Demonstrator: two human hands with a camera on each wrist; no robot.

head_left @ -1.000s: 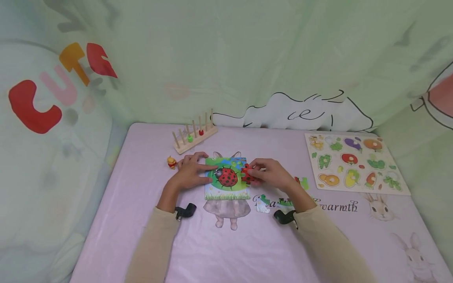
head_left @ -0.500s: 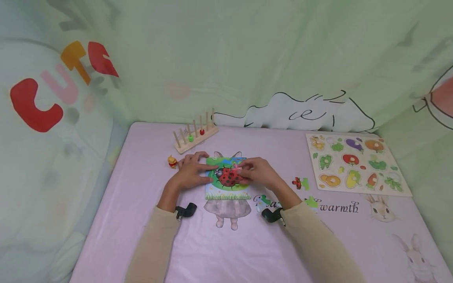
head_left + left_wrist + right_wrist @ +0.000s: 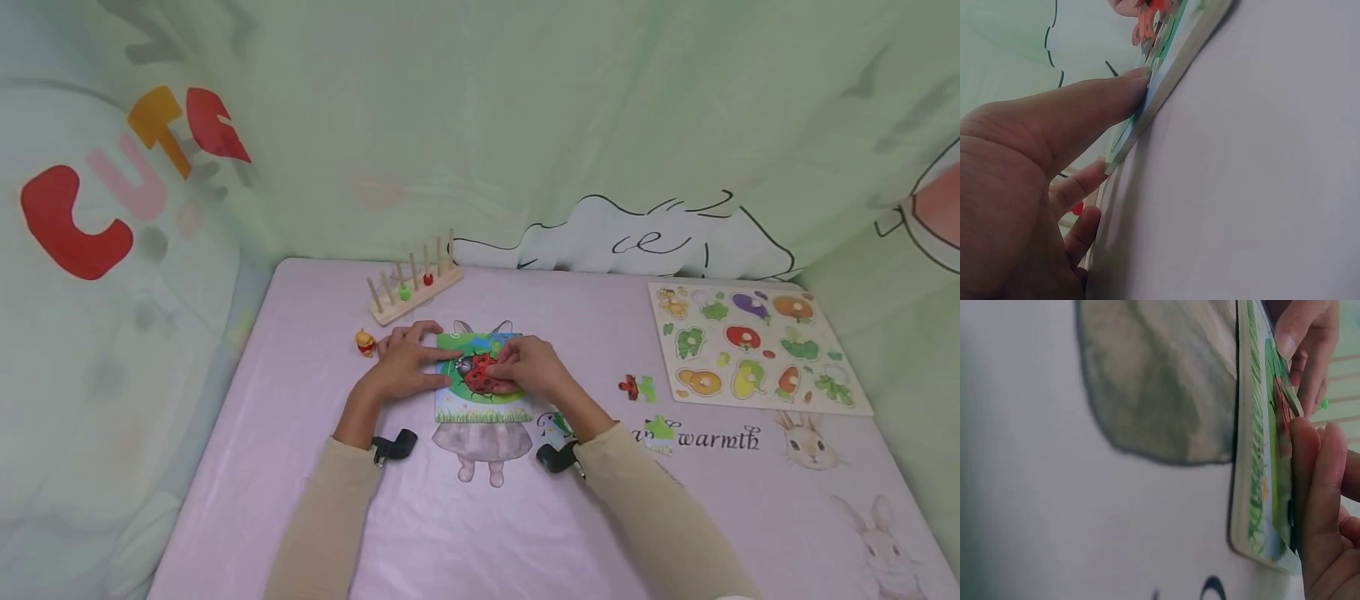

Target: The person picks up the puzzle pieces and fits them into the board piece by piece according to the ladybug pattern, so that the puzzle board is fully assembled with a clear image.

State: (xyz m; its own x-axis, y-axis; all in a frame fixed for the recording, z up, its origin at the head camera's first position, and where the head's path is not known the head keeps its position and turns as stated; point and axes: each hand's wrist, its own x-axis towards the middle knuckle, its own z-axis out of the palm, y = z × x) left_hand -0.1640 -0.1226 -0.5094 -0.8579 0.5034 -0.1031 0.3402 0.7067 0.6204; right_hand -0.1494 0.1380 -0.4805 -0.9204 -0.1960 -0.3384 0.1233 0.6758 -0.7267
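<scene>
A square ladybug jigsaw board (image 3: 480, 415) lies on the pink cloth. My left hand (image 3: 405, 367) rests at its left side, fingers spread, with the thumb on the board's surface in the left wrist view. My right hand (image 3: 534, 371) pinches a red puzzle piece (image 3: 1143, 28) between thumb and fingers, over the ladybug picture. In the right wrist view this puzzle piece (image 3: 1291, 398) stands tilted above the board. My right fingers cover part of the board's right side.
Loose puzzle pieces lie right of the board, one red (image 3: 630, 387), one green (image 3: 660, 429), another (image 3: 555, 427) by my right wrist. A wooden peg rack (image 3: 420, 296), a small bear figure (image 3: 364, 342) and a vegetable knob puzzle (image 3: 761, 346) stand around.
My right hand has moved left with the red puzzle piece, from the board's right edge to over the ladybug. The left hand has stayed in place.
</scene>
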